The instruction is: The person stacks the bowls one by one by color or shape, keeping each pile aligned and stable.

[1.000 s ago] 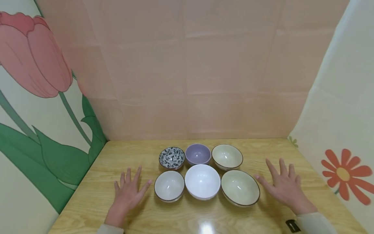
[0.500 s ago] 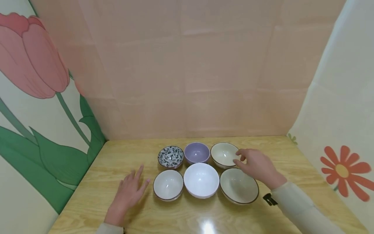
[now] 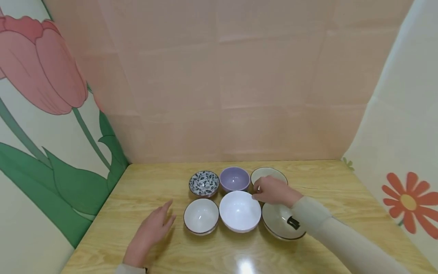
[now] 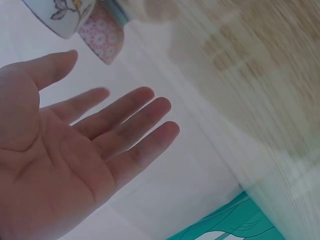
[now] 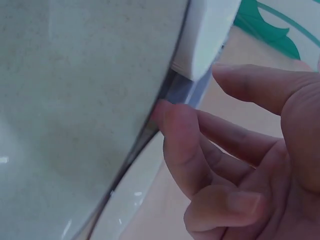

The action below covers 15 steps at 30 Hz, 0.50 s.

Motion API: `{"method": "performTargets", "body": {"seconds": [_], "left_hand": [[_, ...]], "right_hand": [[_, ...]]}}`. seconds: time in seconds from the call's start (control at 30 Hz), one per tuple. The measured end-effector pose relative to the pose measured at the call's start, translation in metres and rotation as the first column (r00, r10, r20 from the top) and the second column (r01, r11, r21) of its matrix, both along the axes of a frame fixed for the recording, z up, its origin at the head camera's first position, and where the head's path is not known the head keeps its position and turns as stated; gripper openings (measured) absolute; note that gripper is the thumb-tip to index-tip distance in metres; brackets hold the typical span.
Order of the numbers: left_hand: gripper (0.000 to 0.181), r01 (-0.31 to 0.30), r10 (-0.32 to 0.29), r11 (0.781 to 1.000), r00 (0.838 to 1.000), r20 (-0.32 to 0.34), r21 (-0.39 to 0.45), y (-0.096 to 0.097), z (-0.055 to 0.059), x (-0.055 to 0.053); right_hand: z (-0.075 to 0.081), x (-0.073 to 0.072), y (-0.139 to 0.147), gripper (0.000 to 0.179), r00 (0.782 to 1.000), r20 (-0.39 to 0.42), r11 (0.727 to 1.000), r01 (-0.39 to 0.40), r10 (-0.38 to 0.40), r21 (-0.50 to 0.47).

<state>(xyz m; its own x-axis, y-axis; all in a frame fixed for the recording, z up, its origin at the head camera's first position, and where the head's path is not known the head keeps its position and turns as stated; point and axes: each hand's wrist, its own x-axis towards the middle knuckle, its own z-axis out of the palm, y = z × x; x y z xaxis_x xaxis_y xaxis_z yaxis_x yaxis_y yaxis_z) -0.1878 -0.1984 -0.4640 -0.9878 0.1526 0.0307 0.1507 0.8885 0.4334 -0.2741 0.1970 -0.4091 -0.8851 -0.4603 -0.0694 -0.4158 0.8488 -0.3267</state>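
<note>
Two rows of bowls stand on the wooden table. At the back are a black-and-white leaf-patterned bowl [image 3: 203, 183], a purple bowl [image 3: 234, 178] and a cream bowl [image 3: 268, 173]. In front stand a small brown-rimmed white bowl [image 3: 201, 216], a plain white bowl [image 3: 240, 211] and a large cream bowl [image 3: 280, 219]. My right hand [image 3: 275, 190] reaches over the cream bowls, its fingers bent and the thumb apart from them, close to the plain white and purple rims. Contact there is unclear. My left hand [image 3: 150, 230] lies beside the small white bowl, fingers loosely extended and holding nothing.
A pinkish sheet [image 3: 219, 95] hangs behind the table. Tulip-printed fabric [image 3: 41, 68] borders the left side, flower-printed fabric [image 3: 408, 201] the right. Bare wood [image 3: 205, 255] shows in front of the bowls.
My right hand has moved from the table's right side leftward over the cream bowls to the plain white bowl, its fingers bending. My left hand stays beside the bowls, fingers less spread.
</note>
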Motion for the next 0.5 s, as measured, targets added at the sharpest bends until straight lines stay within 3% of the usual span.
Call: {"method": "performTargets", "body": {"seconds": [0.2, 0.5], "left_hand": [[0.035, 0.006, -0.006, 1.000, 1.000, 0.023, 0.004, 0.001, 0.003, -0.002], [0.028, 0.030, -0.030, 1.000, 0.999, 0.015, -0.006, 0.003, 0.001, -0.003]], "right_hand": [[-0.009, -0.003, -0.009, 0.006, 0.983, 0.178, 0.999, 0.042, -0.045, 0.019], [-0.014, -0.003, -0.017, 0.015, 0.995, 0.092, 0.997, -0.032, 0.026, 0.066]]}}
